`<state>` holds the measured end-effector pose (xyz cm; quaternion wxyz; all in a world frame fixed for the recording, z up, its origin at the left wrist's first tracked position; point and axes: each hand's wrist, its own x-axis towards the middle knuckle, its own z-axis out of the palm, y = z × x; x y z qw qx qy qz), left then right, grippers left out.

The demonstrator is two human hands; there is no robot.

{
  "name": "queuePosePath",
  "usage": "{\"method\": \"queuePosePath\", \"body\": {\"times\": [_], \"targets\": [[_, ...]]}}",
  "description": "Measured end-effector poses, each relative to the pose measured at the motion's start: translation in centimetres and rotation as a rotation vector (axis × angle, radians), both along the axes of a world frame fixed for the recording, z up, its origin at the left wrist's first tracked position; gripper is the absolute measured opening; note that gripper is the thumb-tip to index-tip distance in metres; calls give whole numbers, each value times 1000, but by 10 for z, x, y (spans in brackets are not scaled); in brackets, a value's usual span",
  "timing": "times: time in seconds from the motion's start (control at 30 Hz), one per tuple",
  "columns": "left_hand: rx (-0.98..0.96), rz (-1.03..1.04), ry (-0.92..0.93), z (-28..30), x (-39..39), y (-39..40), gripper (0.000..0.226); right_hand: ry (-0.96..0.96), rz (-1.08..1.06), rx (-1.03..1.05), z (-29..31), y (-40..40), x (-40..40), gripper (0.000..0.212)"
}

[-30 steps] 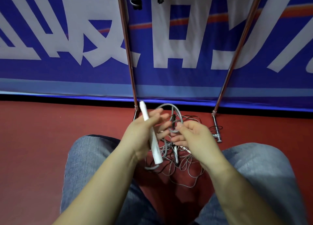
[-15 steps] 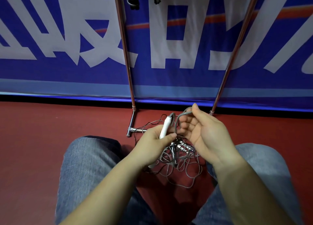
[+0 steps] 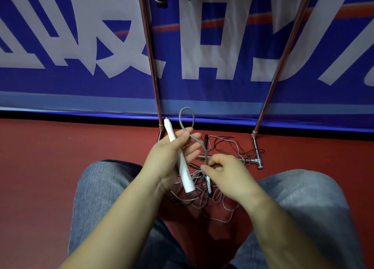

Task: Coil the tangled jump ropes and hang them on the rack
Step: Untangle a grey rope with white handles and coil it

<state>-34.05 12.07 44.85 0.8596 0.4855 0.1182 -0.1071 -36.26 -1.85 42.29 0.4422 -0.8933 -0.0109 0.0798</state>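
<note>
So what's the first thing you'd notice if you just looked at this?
Probably the white handle in the middle, gripped by the left hand, with a grey rope loop sticking up above it. The right hand pinches that rope lower down, over a tangled pile of ropes on the red floor.

One head cam, wide-angle, looks fwd and down from close over the lap; floor (image 3: pixel 60 177) below, banner wall (image 3: pixel 222 46) straight ahead.
</note>
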Motion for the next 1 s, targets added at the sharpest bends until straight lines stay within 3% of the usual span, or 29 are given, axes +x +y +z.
{"method": "queuePosePath", "body": {"times": [0.1, 0.33, 0.43, 0.53, 0.67, 0.83, 0.9, 1.0], "targets": [[-2, -2, -32, 2, 3, 5, 15, 24, -61, 112, -1, 0, 1, 20], [274, -269, -35, -22, -9, -5, 20, 223, -351, 922, 23, 0, 5, 8], [313, -353, -22, -28, -16, -8, 18, 221, -466, 1127, 25, -6, 7, 9], [327, -422, -54, -29, -19, -8, 15, 147, -535, 1194, 23, -14, 9, 8], [286, -358, -70, -23, -17, -7, 15, 168, -477, 1091, 23, -16, 10, 7], [136, -165, -26, -17, -7, -2, 15, 310, -55, 456, 11, -11, 5, 26], [89, -115, -24, -14, -6, 0, 17, 268, 61, 280, 5, -6, 0, 18], [18, -38, -6, -10, -3, 3, 18, 157, 63, 120, 0, -4, -2, 8]]}}
